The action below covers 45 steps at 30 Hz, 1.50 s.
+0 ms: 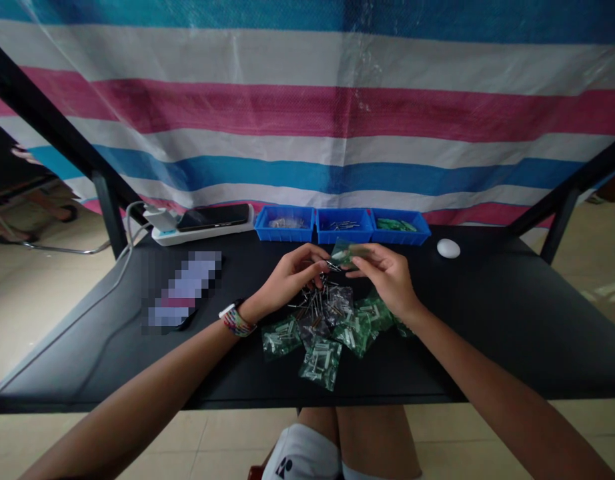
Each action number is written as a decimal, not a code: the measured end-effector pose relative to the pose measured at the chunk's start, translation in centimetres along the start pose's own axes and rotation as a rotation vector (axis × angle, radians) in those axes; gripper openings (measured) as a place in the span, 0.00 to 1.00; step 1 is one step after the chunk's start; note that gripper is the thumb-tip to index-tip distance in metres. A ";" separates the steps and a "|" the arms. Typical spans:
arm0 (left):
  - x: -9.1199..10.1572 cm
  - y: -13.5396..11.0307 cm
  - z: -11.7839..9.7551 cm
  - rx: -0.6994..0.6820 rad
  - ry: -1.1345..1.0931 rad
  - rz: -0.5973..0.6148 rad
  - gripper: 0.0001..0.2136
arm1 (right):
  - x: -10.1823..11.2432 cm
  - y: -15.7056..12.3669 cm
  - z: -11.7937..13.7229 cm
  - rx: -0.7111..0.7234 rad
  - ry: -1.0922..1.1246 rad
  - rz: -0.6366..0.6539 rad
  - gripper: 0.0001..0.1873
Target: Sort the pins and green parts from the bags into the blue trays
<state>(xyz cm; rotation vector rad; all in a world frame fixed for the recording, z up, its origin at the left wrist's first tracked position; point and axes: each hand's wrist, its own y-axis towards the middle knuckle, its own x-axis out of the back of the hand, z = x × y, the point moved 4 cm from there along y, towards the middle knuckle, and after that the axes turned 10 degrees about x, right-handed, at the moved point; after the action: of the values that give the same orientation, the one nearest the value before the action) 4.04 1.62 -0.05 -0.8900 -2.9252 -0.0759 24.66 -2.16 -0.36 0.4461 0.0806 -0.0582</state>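
My right hand [387, 277] holds a small green plastic bag [348, 252] up above the black table [487, 320], fingers pinched on its edge. My left hand [292, 277] is closed on a few thin metal pins [331, 265] whose tips point at the bag's mouth. Below my hands lies a loose heap of metal pins [315, 303] on clear plastic. Several filled green bags [321, 360] lie around it toward the table's front.
Three blue trays [342, 225] stand in a row at the back. A white power strip [202, 233] with a phone [215, 217] on it lies back left, its cable running off the table. A white oval object [448, 248] sits at back right. A blurred item [182, 293] lies left.
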 end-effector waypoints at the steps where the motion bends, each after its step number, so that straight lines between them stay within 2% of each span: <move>1: 0.2 0.1 0.1 0.001 -0.002 -0.015 0.14 | 0.8 0.5 0.2 0.073 -0.047 -0.069 0.16; 5: 0.6 0.3 0.1 -0.006 0.020 -0.038 0.14 | 5.5 2.7 1.6 0.438 -0.378 -0.333 0.18; 7: 0.6 0.3 0.1 -0.011 0.028 -0.043 0.14 | 8.3 3.7 2.0 0.548 -0.644 -0.420 0.22; 8: 0.6 0.2 0.0 -0.013 0.031 -0.047 0.14 | 9.6 4.1 2.0 0.560 -0.800 -0.444 0.24; 10: 0.6 0.2 -0.1 -0.014 0.040 -0.049 0.13 | 11.5 5.1 1.1 0.513 -1.062 -0.393 0.27; 13: 0.5 0.1 -0.1 -0.016 0.067 -0.041 0.12 | 12.7 6.0 -1.4 0.336 -1.254 -0.110 0.26; 14: 0.4 0.1 -0.2 -0.016 0.074 -0.040 0.12 | 12.8 6.0 -2.1 0.297 -1.283 -0.057 0.27; 19: 0.4 0.2 0.0 -0.005 0.089 -0.037 0.12 | 12.8 5.5 -2.8 0.284 -1.325 -0.093 0.28; 25: 0.5 0.5 0.6 -0.003 0.104 -0.024 0.13 | 12.2 5.1 -3.3 0.228 -1.371 0.005 0.23; 30: 0.5 0.4 0.5 -0.005 0.131 -0.025 0.11 | 10.9 5.0 -0.8 0.320 -1.260 -0.117 0.23; 32: 0.5 0.3 0.4 -0.012 0.162 -0.022 0.11 | 9.8 4.3 0.9 0.359 -1.156 -0.136 0.18; 34: 0.5 0.3 0.4 -0.025 0.194 -0.015 0.09 | 8.4 2.9 2.1 0.319 -0.986 -0.010 0.11; 36: 0.5 0.3 0.4 -0.034 0.218 -0.015 0.08 | 6.8 0.8 2.6 0.185 -0.875 0.211 0.07; 39: 0.5 0.3 0.6 -0.040 0.235 -0.018 0.08 | 5.2 -2.6 3.0 0.054 -0.884 0.477 0.09; 42: 0.3 0.2 0.7 -0.048 0.262 -0.012 0.08 | 4.4 -4.4 3.2 0.034 -0.916 0.590 0.14; 45: 0.1 0.2 0.7 -0.056 0.302 -0.012 0.08 | 4.0 -4.3 2.7 0.041 -0.911 0.629 0.08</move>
<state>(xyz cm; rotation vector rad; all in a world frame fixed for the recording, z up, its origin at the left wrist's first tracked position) 3.99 1.90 -0.68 -0.7901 -2.6591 -0.2691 28.45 -7.34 -0.11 0.4352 -0.9559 0.3583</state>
